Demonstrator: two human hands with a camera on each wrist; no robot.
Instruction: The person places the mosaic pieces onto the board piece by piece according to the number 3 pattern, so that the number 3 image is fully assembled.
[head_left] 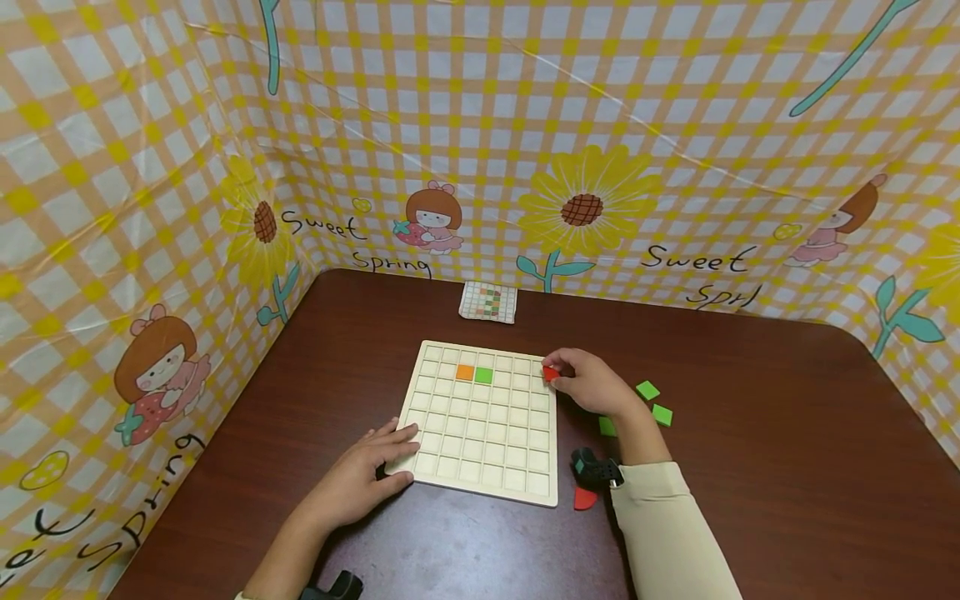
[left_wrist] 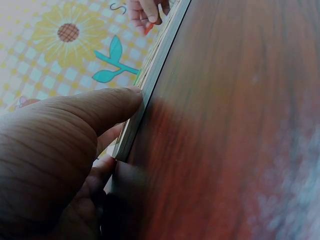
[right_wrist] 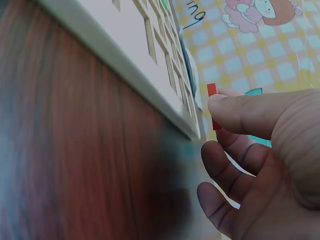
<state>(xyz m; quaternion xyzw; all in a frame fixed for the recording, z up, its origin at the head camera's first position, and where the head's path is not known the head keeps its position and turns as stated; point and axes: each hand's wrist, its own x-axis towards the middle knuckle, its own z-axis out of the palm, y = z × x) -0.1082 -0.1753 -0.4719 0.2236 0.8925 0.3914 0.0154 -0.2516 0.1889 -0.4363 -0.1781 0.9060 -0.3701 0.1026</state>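
Note:
A pale wooden grid board [head_left: 476,432] lies on the table, with an orange square tile [head_left: 465,372] and a green square tile [head_left: 483,376] side by side in an upper row. My left hand [head_left: 367,473] rests at the board's lower left corner, fingers spread and tips on its edge. Between thumb and fingertips, my right hand [head_left: 596,385] pinches a red tile [right_wrist: 212,107] over the board's upper right edge. The right wrist view shows that tile edge-on, its other fingers loosely bent.
Several green tiles [head_left: 648,390] lie right of the board, one partly behind the right wrist. A red tile with a rounded side [head_left: 585,498] is near the lower right corner. Behind the board, a small pattern card [head_left: 489,302] lies against the checked cloth [head_left: 480,125].

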